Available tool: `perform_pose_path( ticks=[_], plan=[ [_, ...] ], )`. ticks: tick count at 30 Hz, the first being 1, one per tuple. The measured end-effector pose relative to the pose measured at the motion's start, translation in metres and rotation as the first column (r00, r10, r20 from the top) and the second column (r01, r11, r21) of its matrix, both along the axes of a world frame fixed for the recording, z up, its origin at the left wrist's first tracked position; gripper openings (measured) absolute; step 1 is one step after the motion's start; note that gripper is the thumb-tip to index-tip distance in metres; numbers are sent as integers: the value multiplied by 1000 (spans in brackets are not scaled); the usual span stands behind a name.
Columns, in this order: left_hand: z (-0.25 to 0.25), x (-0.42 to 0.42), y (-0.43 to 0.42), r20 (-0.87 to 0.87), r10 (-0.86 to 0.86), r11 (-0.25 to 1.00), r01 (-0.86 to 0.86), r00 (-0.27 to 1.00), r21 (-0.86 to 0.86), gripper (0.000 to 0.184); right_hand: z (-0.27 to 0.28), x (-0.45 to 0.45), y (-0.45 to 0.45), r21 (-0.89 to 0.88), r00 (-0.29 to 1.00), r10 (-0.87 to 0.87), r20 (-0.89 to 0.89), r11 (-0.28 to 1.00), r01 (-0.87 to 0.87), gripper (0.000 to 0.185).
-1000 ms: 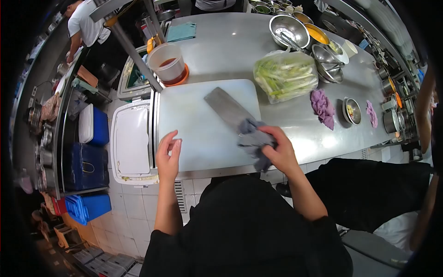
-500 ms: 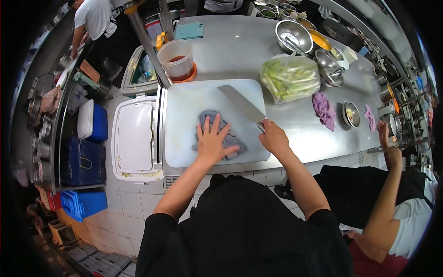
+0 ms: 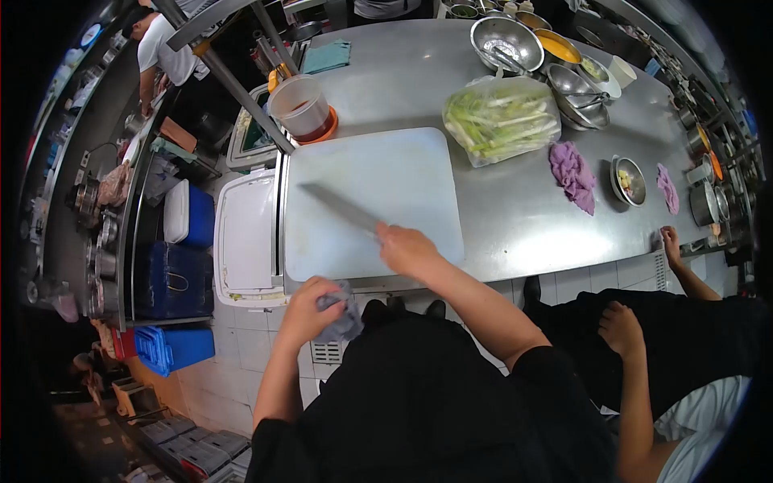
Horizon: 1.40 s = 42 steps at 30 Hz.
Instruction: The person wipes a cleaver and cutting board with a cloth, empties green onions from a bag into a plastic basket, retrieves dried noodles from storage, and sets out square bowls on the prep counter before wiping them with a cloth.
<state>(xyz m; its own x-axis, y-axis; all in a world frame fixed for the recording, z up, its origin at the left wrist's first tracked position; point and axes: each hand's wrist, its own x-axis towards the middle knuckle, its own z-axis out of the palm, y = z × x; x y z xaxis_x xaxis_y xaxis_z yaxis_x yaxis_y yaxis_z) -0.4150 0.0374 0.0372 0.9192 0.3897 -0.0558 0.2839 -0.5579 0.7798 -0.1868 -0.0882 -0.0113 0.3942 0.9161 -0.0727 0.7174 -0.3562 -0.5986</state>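
The right hand (image 3: 409,252) is gripping a knife (image 3: 342,208), the left hand (image 3: 309,311) clutching a cloth (image 3: 347,321); careless swinging risks cutting the left hand

The right hand (image 3: 409,251) hides the handle of the knife (image 3: 342,208); the blade is blurred, and whether it touches the board (image 3: 403,173) cannot be told. The left hand (image 3: 312,309) covers part of the cloth (image 3: 348,324). The food (image 3: 625,180) is too small to name. The top edge cuts off the far person (image 3: 386,10).
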Motion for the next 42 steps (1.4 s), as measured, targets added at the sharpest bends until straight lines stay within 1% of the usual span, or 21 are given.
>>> perform_pose_path(
  ticks=[1,3,4,5,6,7,8,10,12,13,15,20,22,27,29,31,33,35,37,40,42],
  plan=[
    [14,-13,0,-3,46,999,-46,999,-19,27,6,-6,-6,1,1000,-5,-2,1000,5,24],
    [31,-37,7,59,140,989,-137,988,-46,25,12,-15,-24,64,965,-5,-262,998,22,32],
    [30,-46,13,126,195,980,-189,973,-63,23,12,-15,-39,205,967,-52,-251,973,106,41],
    [26,-54,22,133,180,982,-170,975,-78,23,16,-9,-60,61,881,-169,-442,974,217,41],
    [21,-63,32,145,279,956,-261,949,-135,22,35,-5,-81,-100,743,-295,-600,950,296,40],
    [18,-70,42,148,381,917,-352,913,-188,21,18,-2,-104,-86,622,-352,-699,905,416,37],
    [17,-73,52,147,377,917,-347,914,-196,21,-2,-4,-128,-84,488,-379,-786,848,524,34],
    [17,-80,77,131,506,859,-484,852,-168,19,-15,-21,-163,-99,267,-405,-875,688,719,28],
    [18,-87,103,177,508,861,-493,843,-121,19,-34,-45,-175,-160,102,-398,-911,572,805,26],
    [18,-92,116,225,501,864,-498,836,-73,18,-39,-63,-164,-165,102,-403,-910,574,802,26],
    [11,-104,145,222,521,853,-509,824,-112,18,-45,-92,-130,-146,15,-335,-942,452,880,26],
    [-19,-127,209,299,488,873,-455,820,-174,19,-30,-133,2,-160,53,-377,-925,512,844,23],
    [-23,-126,225,295,501,864,-448,813,-231,19,-24,-144,43,-167,141,-416,-898,620,767,24],
    [-38,-99,239,339,497,861,-406,799,-305,20,-13,-156,113,-159,252,-425,-869,723,673,23],
    [-34,-77,234,437,430,903,-363,790,-231,21,-2,-156,135,-171,256,-375,-891,800,575,23],
    [-40,-53,230,547,280,954,-292,789,-68,29,7,-161,158,-146,274,-326,-905,842,519,22],
    [-26,-33,218,509,105,950,-237,854,202,39,18,-168,178,-128,288,-283,-915,880,457,21],
    [-47,-14,223,541,113,915,-300,833,271,43,31,-177,190,-49,320,-176,-931,929,367,21],
    [-64,3,242,575,96,872,-347,812,345,47,49,-176,191,-89,340,-225,-913,924,372,23],
    [-78,27,278,641,220,860,-456,735,227,48,67,-172,180,-119,398,-228,-889,953,280,23],
    [-84,39,314,566,451,834,-552,690,9,43,77,-175,171,-132,421,-232,-877,958,253,22]
  ],
)
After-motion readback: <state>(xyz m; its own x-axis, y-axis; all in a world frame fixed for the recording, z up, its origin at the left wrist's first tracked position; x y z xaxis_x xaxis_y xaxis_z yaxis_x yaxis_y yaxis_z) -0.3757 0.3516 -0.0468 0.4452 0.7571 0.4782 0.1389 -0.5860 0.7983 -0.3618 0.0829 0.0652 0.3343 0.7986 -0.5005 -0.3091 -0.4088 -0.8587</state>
